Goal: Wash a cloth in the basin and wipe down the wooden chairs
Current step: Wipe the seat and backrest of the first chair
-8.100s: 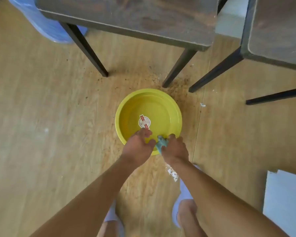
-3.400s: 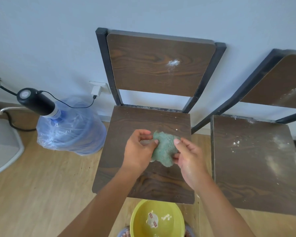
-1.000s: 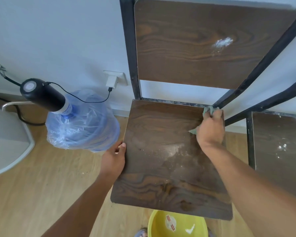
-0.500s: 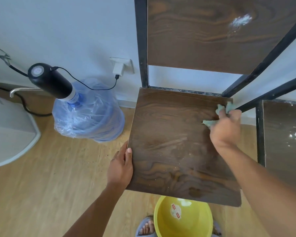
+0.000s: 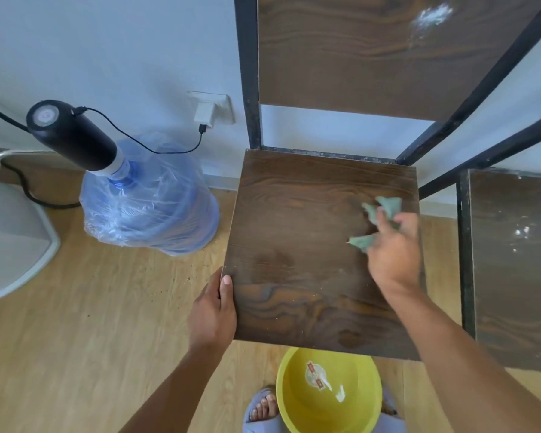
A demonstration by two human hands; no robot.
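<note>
A dark wooden chair (image 5: pixel 294 245) with a black metal frame stands against the wall in front of me. My right hand (image 5: pixel 394 254) presses a crumpled green cloth (image 5: pixel 384 207) onto the right side of its seat; the hand is blurred. My left hand (image 5: pixel 213 307) grips the seat's left front edge, thumb on top. White dust marks the backrest (image 5: pixel 431 14). A yellow basin (image 5: pixel 297 389) sits on the floor under the seat's front edge, between my feet. A second wooden chair (image 5: pixel 512 260) with white specks stands to the right.
A blue water jug (image 5: pixel 150 198) wrapped in plastic, topped by a black pump (image 5: pixel 69 132) with a cable to a wall socket (image 5: pixel 210 107), stands left of the chair. A white object (image 5: pixel 10 245) lies at far left. Wooden floor all around.
My right hand with the cloth has slid from the seat's back right corner toward me along the right side. My left hand keeps its hold on the seat edge.
</note>
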